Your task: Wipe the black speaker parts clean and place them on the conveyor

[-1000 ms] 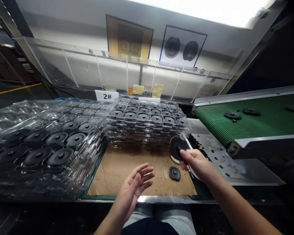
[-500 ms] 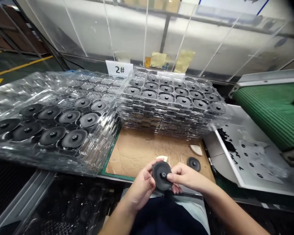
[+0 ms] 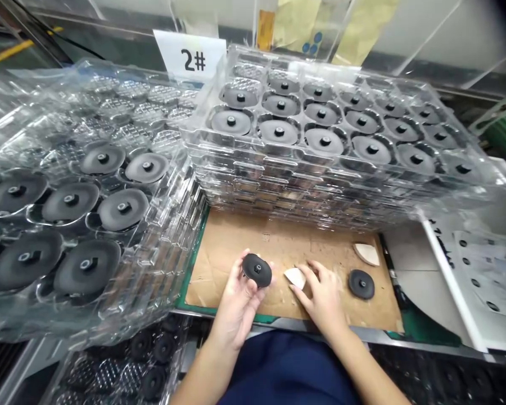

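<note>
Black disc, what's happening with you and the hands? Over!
Left hand holding black disc. Right hand at white wedge. Second disc on cardboard, beside right hand.

Dark navy cloth (image 3: 287,371) covers the body at the near edge, plain and smooth-looking. To its left, the left forearm (image 3: 208,368) and left hand (image 3: 240,301) are bare; right forearm (image 3: 362,363) and right hand (image 3: 326,295) likewise.

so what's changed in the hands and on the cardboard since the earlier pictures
The black disc moved left, from the right hand into the left hand, empty at first. The right hand let go and is now at the nearer white wedge; whether it grips it is unclear. The second black disc and farther white wedge stayed put on the cardboard.
</note>
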